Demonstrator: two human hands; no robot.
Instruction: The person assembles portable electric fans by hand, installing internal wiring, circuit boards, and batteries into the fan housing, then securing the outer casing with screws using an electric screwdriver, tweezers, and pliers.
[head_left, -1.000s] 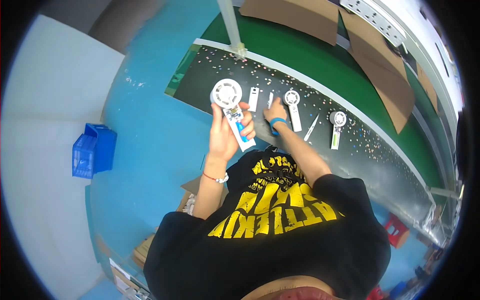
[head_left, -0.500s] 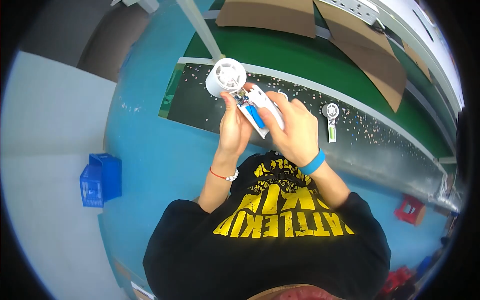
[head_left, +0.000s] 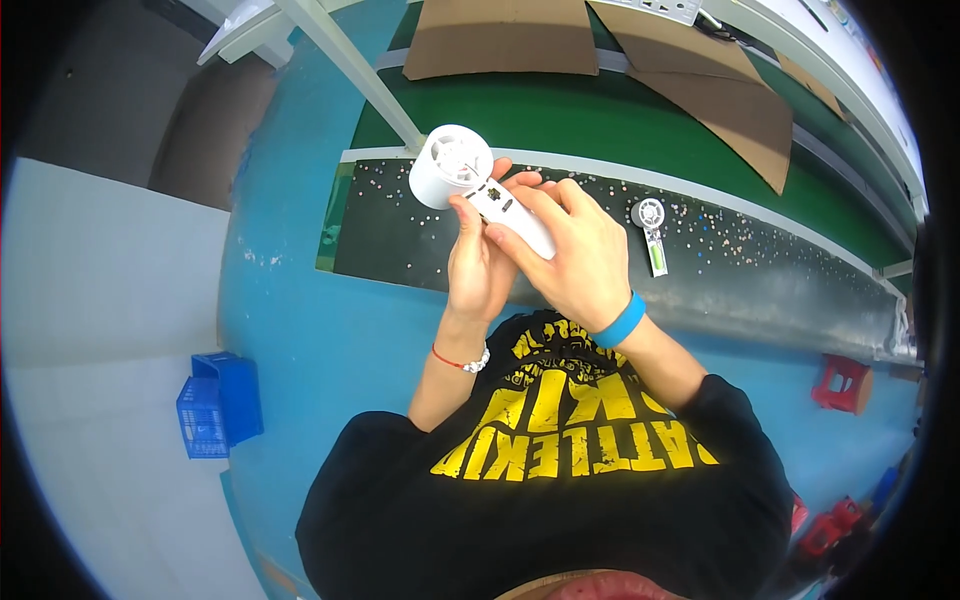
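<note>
Between my hands, over the near edge of the dark bench, is a white handheld fan with a round drum-shaped head pointing up and left. My left hand is closed round the fan's neck and handle from the left, thumb on the near side. My right hand grips the handle from the right, its fingers pressed along the white cover. That cover now lies over the handle, hiding the battery and wiring; small dark slots show near the neck. A second, smaller-looking fan lies on the bench to the right, its handle showing a green part.
Many tiny pale bits are scattered over the dark bench top. Behind it runs a green surface with cardboard sheets. A pale post rises at the left. Blue crates and a red stool stand on the floor.
The white cover, held tilted beside the open handle before, is now down over it, and the blue battery is out of sight. The view has shifted slightly.
</note>
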